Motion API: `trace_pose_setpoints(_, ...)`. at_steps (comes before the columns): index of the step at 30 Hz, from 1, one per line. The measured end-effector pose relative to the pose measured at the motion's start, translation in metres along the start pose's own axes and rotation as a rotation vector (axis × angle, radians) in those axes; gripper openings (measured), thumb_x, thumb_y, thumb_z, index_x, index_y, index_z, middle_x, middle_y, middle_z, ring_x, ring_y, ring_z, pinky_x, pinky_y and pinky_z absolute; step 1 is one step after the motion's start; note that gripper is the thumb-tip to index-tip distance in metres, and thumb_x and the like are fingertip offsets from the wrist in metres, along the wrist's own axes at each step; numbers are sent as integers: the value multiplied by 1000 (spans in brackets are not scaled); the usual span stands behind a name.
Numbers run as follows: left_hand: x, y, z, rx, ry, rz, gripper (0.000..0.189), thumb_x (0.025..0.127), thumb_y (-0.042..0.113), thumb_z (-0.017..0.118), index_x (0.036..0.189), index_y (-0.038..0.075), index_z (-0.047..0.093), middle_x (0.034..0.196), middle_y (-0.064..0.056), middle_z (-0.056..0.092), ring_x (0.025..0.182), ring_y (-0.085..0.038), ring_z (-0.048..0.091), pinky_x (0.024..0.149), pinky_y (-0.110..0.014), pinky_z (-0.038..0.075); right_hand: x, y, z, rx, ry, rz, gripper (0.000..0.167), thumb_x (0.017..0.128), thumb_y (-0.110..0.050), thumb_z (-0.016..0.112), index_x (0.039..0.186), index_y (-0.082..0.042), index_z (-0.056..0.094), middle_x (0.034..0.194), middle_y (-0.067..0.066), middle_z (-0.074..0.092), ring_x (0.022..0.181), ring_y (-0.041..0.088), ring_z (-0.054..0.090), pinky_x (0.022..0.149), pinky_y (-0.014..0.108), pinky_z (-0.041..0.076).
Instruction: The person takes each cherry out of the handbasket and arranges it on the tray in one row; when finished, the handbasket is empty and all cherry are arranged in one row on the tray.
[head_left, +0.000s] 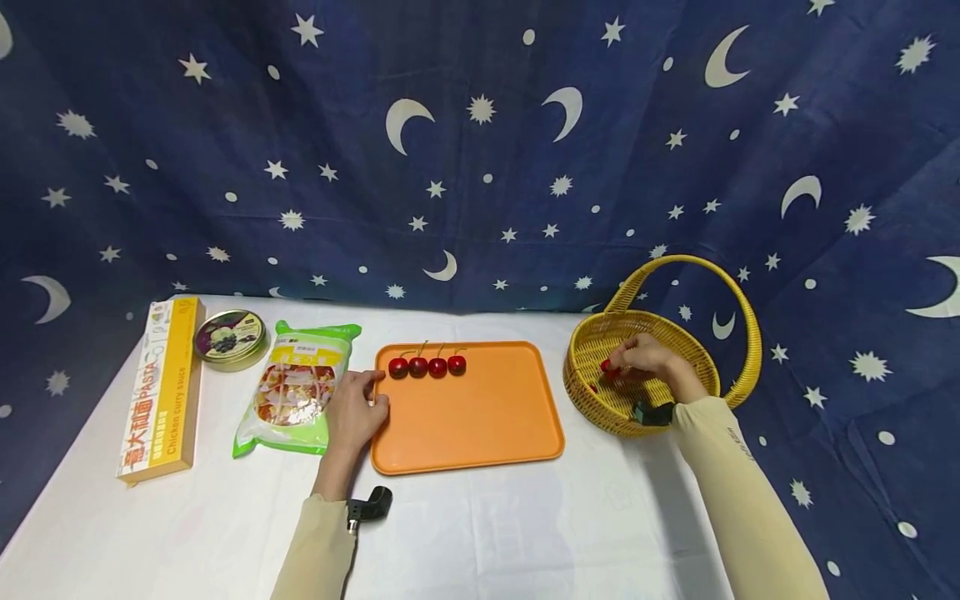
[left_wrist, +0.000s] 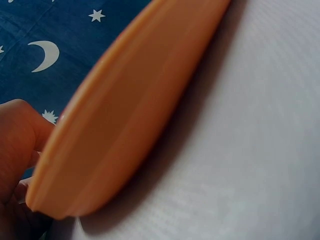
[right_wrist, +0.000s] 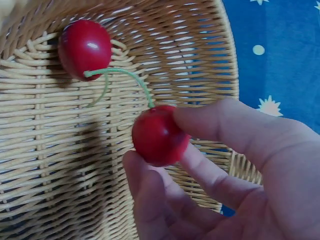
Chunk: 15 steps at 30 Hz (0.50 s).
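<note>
In the head view my left hand [head_left: 356, 410] holds the left rim of an orange tray [head_left: 472, 417], its thumb and forefinger bent at the edge. Several dark red cherries with stems, one of them a cherry [head_left: 457, 365], stand in a row along the tray's upper left. My right hand [head_left: 648, 358] reaches into a yellow wicker basket [head_left: 588, 400]. Between thumb and fingers it pinches a red cherry [right_wrist: 159, 136] with a curved green stem. Another cherry [right_wrist: 85, 50] lies by the basket wall in the right wrist view. The left wrist view shows the tray's side [left_wrist: 125, 110] partly hiding my left fingers.
To the left on the white tablecloth [head_left: 465, 533] are a yellow and white pasta box [head_left: 165, 392], a round tin [head_left: 230, 337] and a green-edged food bag [head_left: 296, 387]. The basket's tall handle [head_left: 738, 308] arches up at the right. A dark blue star-patterned cloth [head_left: 480, 192] hangs behind.
</note>
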<state>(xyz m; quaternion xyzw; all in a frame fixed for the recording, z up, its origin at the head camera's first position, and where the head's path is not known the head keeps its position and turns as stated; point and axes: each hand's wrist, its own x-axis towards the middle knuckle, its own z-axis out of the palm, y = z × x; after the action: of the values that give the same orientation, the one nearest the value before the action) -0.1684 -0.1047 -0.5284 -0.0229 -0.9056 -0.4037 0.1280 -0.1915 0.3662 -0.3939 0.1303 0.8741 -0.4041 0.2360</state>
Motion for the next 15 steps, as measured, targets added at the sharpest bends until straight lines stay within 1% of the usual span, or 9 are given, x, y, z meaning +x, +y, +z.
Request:
trace_pose_setpoints(3,0,-1,0,-8,-4,-7,36,77,9,63,112,4,72,90,-11,54,76,-27,49,62,-39,36,-2,-2,-2,24,34,-5,29,89,-12,65,109,7,56,97,8,62,78,15,62,80,37,54)
trace_pose_setpoints(6,-1,-1,0,-12,-3,-7,37,76,9,63,112,4,72,91,-12,54,76,-28,49,62,-40,37,-3,-4,-4,43,49,-9,36,89,-12,65,117,8,52,99,9,62,76,15,62,81,38,54)
trace_pose_setpoints(11,0,0,0,-13,1,5,38,76,9,63,112,3,72,91,-13,55,76,-27,50,62,-40,37,-5,-4,-6,75,46,-37,47,90,-12,64,129,10,51,89,2,68,74,15,64,83,38,53)
trace_pose_setpoints(13,0,1,0,-10,0,3,38,76,9,63,112,3,72,91,-13,55,76,-27,50,62,-39,37,-7,-4,-6,93,46,-47,45,91,-13,65,128,10,52,84,-1,68,72,14,64,81,37,54)
trace_pose_setpoints(15,0,1,0,-6,-7,-1,38,76,9,63,112,4,72,92,-13,55,76,-28,50,63,-40,37,-9,-4,-6,124,51,-47,44,91,-12,65,126,10,53,82,0,69,70,13,63,76,34,55)
